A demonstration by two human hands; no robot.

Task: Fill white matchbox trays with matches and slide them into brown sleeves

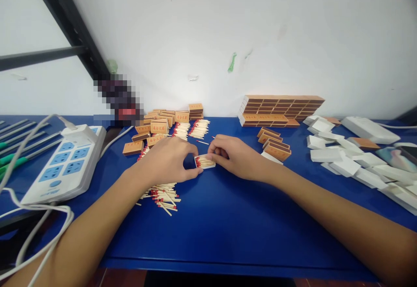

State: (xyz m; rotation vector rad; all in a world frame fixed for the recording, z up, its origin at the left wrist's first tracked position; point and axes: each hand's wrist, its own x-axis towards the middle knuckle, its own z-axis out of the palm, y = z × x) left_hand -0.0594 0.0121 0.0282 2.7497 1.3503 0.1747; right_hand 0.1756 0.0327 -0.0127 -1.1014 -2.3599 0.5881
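Note:
A small white matchbox tray filled with red-tipped matches lies on the blue table between my hands. My left hand is at its left end, thumb and forefinger curved around that end. At the right end, the closed fingers of my right hand pinch the tray or the matches there; which one is hidden. Loose matches lie in a pile under and in front of my left hand, and more matches lie behind it. Matchbox sleeves stand and lie behind my left hand.
Stacked matchboxes stand against the wall, with a short row of sleeves in front. White trays are heaped at the right near a white device. A power strip with cables and green-handled tools are at the left.

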